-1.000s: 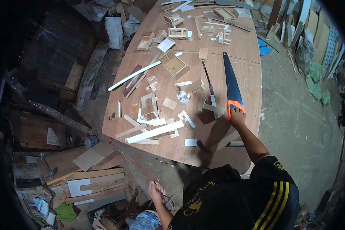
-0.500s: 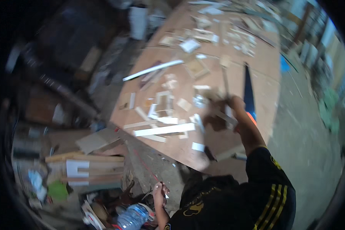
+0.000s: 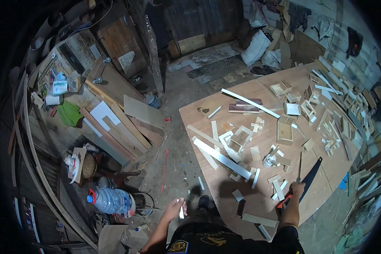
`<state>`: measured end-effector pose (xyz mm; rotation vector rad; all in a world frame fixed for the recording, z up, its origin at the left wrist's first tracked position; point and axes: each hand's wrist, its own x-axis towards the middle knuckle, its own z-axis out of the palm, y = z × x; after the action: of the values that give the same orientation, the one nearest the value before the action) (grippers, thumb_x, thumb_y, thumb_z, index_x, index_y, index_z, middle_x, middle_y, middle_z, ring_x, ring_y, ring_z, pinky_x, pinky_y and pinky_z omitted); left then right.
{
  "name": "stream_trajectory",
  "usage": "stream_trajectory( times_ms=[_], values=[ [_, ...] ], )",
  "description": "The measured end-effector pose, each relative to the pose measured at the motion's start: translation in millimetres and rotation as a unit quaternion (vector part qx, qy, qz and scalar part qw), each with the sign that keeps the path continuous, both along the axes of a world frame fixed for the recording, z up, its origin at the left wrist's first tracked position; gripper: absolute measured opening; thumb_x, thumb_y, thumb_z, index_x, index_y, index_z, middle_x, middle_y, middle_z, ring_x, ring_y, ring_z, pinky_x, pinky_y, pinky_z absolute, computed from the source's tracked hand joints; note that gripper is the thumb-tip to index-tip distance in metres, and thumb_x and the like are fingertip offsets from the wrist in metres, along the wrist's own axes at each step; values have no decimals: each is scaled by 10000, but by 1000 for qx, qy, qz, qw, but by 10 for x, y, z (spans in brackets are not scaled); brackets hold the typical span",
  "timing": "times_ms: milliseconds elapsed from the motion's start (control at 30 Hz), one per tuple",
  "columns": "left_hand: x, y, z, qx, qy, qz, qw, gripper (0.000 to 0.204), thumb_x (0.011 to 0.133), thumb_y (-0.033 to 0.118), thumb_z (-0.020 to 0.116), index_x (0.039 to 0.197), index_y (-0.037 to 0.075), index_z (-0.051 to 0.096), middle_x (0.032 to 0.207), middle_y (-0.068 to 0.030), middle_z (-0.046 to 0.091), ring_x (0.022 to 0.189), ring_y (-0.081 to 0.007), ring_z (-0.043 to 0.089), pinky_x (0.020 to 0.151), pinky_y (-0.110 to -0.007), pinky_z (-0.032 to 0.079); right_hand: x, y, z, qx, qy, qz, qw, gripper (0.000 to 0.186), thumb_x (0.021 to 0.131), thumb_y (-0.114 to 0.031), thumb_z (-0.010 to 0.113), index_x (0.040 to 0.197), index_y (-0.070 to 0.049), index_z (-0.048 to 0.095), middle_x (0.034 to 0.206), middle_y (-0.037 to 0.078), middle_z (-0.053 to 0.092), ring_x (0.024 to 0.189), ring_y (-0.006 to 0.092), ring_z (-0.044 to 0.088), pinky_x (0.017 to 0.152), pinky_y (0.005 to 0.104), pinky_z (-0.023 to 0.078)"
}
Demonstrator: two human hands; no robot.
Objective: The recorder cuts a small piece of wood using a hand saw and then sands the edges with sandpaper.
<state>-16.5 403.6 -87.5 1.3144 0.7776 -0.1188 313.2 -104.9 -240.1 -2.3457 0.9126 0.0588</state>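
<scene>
My left hand (image 3: 173,209) is closed round a small white-faced strip of wood (image 3: 181,211), held out past the table's near left edge. Over the right side of the wooden table (image 3: 258,199), the fingers of my right hand (image 3: 298,189) are closed on a thin, long metal tool (image 3: 300,166) that looks like a file and points away from me. Beside and partly under that hand lies a handsaw (image 3: 311,174) with a dark blade and orange handle. Small wood pieces (image 3: 278,189) and a whitish bottle (image 3: 268,160) sit left of my right hand.
Small wooden boxes (image 3: 285,129), long white strips (image 3: 222,158) and offcuts cover much of the table. Boards (image 3: 114,122) lean at the left. A large clear water bottle (image 3: 114,200) stands near my left arm. Wood scraps (image 3: 362,110) pile along the right wall.
The view has swung left and sharpened, placing the table farther right. My right hand has come down beside the saw's handle. My left hand still holds the small strip.
</scene>
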Motion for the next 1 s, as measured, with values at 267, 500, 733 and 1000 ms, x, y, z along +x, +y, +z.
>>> stream_trajectory(
  times_ms=[267, 500, 733, 1000],
  values=[
    [828, -101, 795, -12, -228, -60, 972, 214, 989, 252, 465, 966, 41, 494, 657, -28, 508, 510, -100, 477, 487, -250, 417, -711, -537, -196, 68, -127, -29, 989, 457, 844, -260, 564, 1160, 47, 440, 1082, 244, 599, 1003, 348, 579, 893, 403, 437],
    [1414, -297, 1446, 159, -278, -197, 927, 260, 961, 264, 514, 1068, 31, 558, 827, -29, 584, 705, -87, 512, 683, -236, 436, -1604, 700, 1487, 259, -302, -57, 916, 296, 971, -233, 493, 1161, -24, 580, 830, -20, 527, 670, 54, 454, 588, 210, 389],
    [1636, -357, 1381, 91, -381, -309, 866, 284, 953, 320, 539, 1045, 55, 582, 827, -19, 598, 707, -65, 486, 659, -235, 408, -2186, 2047, 2829, 306, -378, 233, 842, 311, 884, -25, 541, 1190, -43, 492, 791, 29, 573, 649, 88, 531, 558, 213, 393],
    [1737, 228, 1520, 124, -458, -376, 796, 518, 879, 533, 581, 890, 16, 617, 744, -53, 574, 643, -141, 545, 583, -285, 440, -2326, 3011, 3451, 27, -388, 402, 829, 318, 803, -140, 661, 1119, -119, 686, 707, 80, 546, 584, 210, 532, 552, 300, 429]
  ],
)
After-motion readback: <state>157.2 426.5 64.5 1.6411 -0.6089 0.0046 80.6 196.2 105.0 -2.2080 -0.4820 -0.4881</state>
